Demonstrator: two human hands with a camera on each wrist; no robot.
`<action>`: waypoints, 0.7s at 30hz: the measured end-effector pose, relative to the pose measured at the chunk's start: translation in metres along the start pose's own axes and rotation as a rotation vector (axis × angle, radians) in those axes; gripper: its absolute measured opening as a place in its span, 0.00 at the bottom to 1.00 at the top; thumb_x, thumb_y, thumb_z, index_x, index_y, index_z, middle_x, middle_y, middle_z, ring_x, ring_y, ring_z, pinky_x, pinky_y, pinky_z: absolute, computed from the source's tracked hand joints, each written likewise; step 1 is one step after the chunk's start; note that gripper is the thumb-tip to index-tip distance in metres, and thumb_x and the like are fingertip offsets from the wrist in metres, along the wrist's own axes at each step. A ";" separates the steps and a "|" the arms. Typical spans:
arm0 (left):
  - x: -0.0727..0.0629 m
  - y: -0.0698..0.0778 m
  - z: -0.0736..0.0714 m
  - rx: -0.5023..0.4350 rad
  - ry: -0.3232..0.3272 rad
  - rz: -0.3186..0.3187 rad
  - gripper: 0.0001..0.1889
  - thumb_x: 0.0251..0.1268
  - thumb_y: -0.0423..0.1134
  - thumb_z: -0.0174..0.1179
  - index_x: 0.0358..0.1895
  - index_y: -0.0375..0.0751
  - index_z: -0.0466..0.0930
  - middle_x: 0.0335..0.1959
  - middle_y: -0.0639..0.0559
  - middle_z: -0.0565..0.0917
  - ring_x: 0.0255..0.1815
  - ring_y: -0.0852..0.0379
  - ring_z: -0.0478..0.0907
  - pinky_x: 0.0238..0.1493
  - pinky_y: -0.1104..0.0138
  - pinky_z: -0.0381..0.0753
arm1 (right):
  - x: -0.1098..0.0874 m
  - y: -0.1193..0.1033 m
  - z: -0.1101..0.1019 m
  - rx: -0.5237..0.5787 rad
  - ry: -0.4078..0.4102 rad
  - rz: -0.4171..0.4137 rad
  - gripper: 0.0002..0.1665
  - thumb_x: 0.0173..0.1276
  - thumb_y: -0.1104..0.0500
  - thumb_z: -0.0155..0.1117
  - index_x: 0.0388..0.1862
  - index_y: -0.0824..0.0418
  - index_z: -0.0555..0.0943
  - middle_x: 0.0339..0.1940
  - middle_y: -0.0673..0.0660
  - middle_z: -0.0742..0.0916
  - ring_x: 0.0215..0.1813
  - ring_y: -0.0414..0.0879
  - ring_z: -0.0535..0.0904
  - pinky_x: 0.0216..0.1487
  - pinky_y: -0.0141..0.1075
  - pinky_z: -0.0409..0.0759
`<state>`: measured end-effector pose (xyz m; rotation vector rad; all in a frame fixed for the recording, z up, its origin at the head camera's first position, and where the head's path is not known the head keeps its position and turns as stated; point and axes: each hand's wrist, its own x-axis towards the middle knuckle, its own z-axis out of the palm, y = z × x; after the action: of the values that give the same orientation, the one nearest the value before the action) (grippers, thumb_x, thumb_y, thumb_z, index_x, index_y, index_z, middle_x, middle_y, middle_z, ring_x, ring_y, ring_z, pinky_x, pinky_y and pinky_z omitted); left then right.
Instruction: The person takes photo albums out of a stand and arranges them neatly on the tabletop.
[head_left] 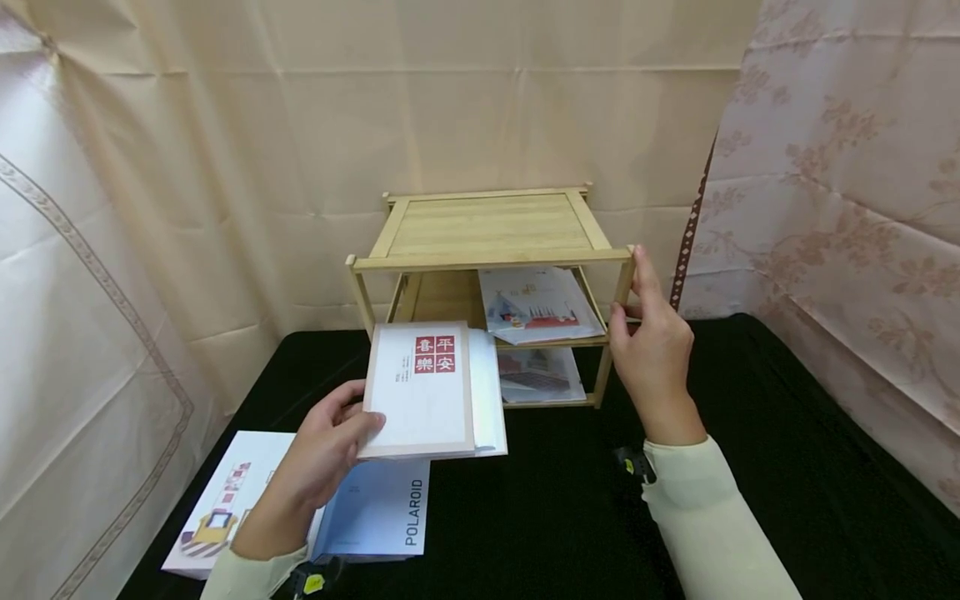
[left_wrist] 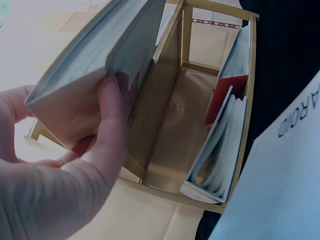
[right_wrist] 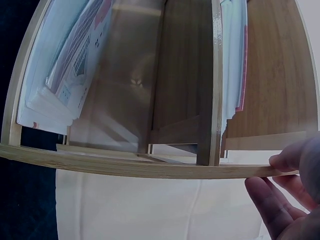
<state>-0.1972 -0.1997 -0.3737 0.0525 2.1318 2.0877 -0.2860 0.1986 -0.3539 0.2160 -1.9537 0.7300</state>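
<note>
Pinching white book (head_left: 427, 408) in left hand (head_left: 330, 446) now, thumb on cover, red print turned up, with paler item (head_left: 490, 392) under its right edge. Holding both just in front of wooden rack (head_left: 491, 227), left of booklets (head_left: 536, 304) on middle shelf. Gripping right front post with right hand (head_left: 658, 362), thumb and fingers to either side. Spotting more booklets (head_left: 540, 377) on lower shelf, POLAROID box (head_left: 378, 510) and white box (head_left: 251, 458) on black cloth (head_left: 540, 517) near left forearm.
</note>
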 end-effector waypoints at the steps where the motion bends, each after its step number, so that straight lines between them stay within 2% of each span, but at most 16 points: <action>1: -0.001 -0.001 -0.001 -0.019 -0.011 0.002 0.31 0.74 0.29 0.55 0.77 0.39 0.59 0.68 0.31 0.73 0.55 0.49 0.85 0.54 0.59 0.88 | 0.000 0.000 0.000 0.001 -0.002 0.002 0.50 0.67 0.69 0.70 0.83 0.45 0.62 0.61 0.66 0.86 0.38 0.61 0.91 0.31 0.52 0.89; 5: -0.005 -0.006 -0.003 -0.058 -0.048 0.010 0.29 0.72 0.27 0.55 0.74 0.38 0.60 0.66 0.33 0.76 0.54 0.48 0.86 0.54 0.58 0.88 | 0.000 0.000 0.000 -0.003 -0.014 0.009 0.50 0.68 0.69 0.70 0.83 0.45 0.61 0.62 0.67 0.86 0.39 0.61 0.91 0.31 0.51 0.89; 10: -0.006 -0.013 -0.008 -0.052 -0.111 -0.022 0.27 0.70 0.26 0.56 0.69 0.37 0.60 0.60 0.39 0.80 0.53 0.46 0.87 0.51 0.57 0.89 | 0.000 -0.001 -0.001 -0.006 -0.018 0.014 0.49 0.68 0.69 0.70 0.83 0.45 0.62 0.61 0.67 0.86 0.39 0.62 0.91 0.32 0.52 0.89; 15: -0.007 -0.019 -0.008 0.002 -0.192 -0.064 0.26 0.68 0.27 0.58 0.67 0.35 0.61 0.57 0.38 0.79 0.50 0.44 0.85 0.48 0.58 0.90 | 0.000 0.000 0.001 -0.005 -0.023 0.011 0.50 0.69 0.68 0.69 0.84 0.44 0.61 0.62 0.67 0.86 0.39 0.62 0.91 0.32 0.52 0.89; 21: -0.006 -0.028 0.001 0.063 -0.281 -0.090 0.25 0.66 0.28 0.60 0.64 0.33 0.62 0.53 0.38 0.77 0.47 0.44 0.85 0.46 0.59 0.89 | 0.000 -0.001 0.000 -0.007 -0.018 0.006 0.49 0.69 0.68 0.69 0.83 0.45 0.61 0.62 0.66 0.86 0.39 0.62 0.91 0.31 0.52 0.89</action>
<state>-0.1884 -0.2001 -0.4011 0.2378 1.9919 1.8402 -0.2858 0.1975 -0.3535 0.2130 -1.9744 0.7275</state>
